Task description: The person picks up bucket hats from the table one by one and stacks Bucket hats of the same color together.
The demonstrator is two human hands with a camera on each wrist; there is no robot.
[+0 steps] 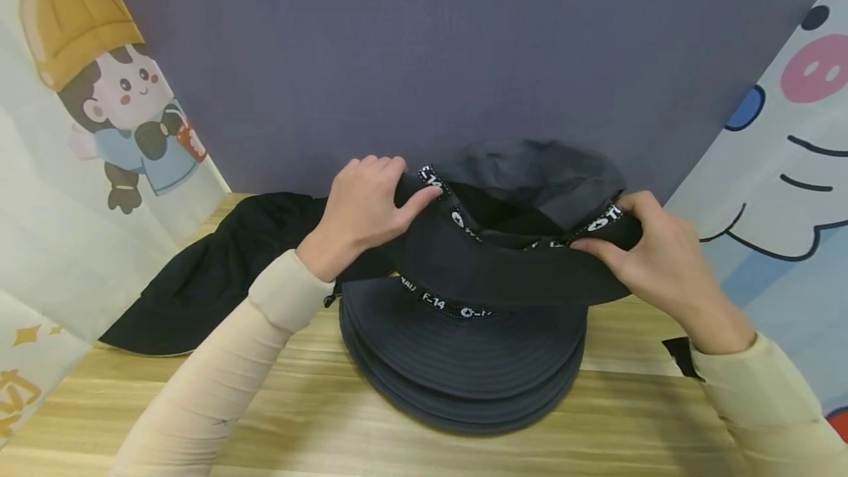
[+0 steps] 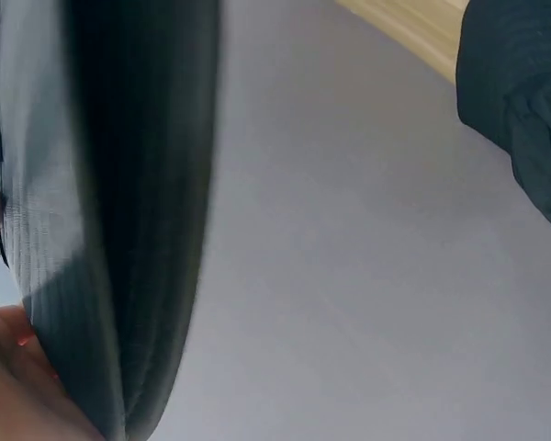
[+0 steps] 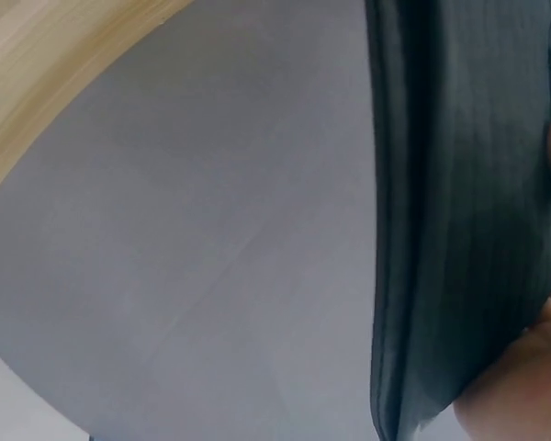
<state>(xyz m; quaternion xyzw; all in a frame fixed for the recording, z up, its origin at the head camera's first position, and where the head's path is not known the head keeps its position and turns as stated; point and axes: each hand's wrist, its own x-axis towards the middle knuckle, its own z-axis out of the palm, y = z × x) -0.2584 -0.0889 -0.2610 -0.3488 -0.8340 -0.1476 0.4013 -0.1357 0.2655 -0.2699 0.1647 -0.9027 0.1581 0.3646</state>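
Lying nearest, at lower centre of the head view: wooden table (image 1: 371,418), light grain, bare strip in front.

Stack of bucket hats (image 1: 464,359), dark navy, brims flat and nested, centre of frame; a printed band shows at the stack's top, under the lifted hat.

Held bucket hat (image 1: 503,263), dark navy, raised just above the stack. Opening faces up and toward the camera, so the printed inner band and grey lining show; crown side appears to point away and down, though the fold hides it. Long axis runs left to right between the hands.

Left hand (image 1: 361,208), cream sleeve, fingers curled over the brim's left edge, thumb pressing the band. Right hand (image 1: 652,252), fingers and thumb pinching the right edge. Wrist views show only stitched brim (image 2: 92,230) close up and blurred, brim (image 3: 459,230) likewise.

Progress, judged: several hats already stacked; this one not yet laid on the stack; one loose black hat (image 1: 218,271) remains at middle left.

Farthest: grey backdrop (image 1: 424,43); cartoon panels at both sides.
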